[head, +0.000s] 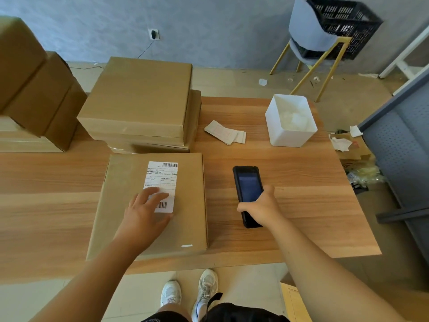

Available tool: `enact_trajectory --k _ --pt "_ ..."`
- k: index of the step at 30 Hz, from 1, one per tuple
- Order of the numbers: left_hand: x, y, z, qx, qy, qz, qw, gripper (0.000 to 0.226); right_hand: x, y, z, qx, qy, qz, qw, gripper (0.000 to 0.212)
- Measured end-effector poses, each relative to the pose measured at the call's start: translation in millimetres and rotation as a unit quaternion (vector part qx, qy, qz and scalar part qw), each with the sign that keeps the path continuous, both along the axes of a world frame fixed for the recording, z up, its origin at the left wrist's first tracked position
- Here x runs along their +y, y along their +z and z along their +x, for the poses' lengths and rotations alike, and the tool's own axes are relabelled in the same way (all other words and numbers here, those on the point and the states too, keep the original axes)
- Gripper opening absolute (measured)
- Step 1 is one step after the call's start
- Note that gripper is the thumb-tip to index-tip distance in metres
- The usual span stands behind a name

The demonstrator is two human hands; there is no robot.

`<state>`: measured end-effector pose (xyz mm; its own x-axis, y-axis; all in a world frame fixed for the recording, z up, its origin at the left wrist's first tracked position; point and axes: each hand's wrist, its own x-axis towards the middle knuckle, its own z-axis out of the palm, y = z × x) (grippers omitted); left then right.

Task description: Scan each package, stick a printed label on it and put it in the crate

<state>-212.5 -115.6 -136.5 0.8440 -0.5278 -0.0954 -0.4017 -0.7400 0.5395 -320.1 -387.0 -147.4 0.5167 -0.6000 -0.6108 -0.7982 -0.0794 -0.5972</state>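
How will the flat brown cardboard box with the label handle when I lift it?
The flat brown cardboard box looks stiff: crisp edges, top flat under the pressing left hand. Wide and shallow, it likely won't tip or roll, but one hand may struggle. Weight can't be told.

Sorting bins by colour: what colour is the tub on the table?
The tub is white; head view.

The label [162, 180] on the box [190, 217] bears barcodes; its print is illegible.
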Motion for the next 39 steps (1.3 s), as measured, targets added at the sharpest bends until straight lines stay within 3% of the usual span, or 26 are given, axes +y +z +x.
enact_trajectory --k 4,8,12,20,24,39 --pt "27 1 0 -0.013 0.020 0.005 1.000 0.049 20 33 6 -0.072 0.082 -0.067 0.992 0.080" --pt "57 3 5 -0.016 0.065 0.036 0.997 0.053 42 65 18 -0.036 0.204 -0.144 0.968 0.081" --pt "78 3 12 -0.010 0.063 0.069 0.996 0.063 65 89 27 0.058 0.357 -0.245 0.900 0.083" --pt "87 -4 14 -0.025 0.013 0.084 0.996 0.066 108 115 28 0.183 0.503 -0.324 0.780 0.069" --pt "91 -6 16 -0.015 0.000 0.086 0.996 0.068 115 121 28 0.195 0.509 -0.335 0.769 0.066" --pt "95 -9 19 -0.015 -0.016 0.084 0.996 0.069 126 127 23 0.171 0.476 -0.343 0.792 0.071"
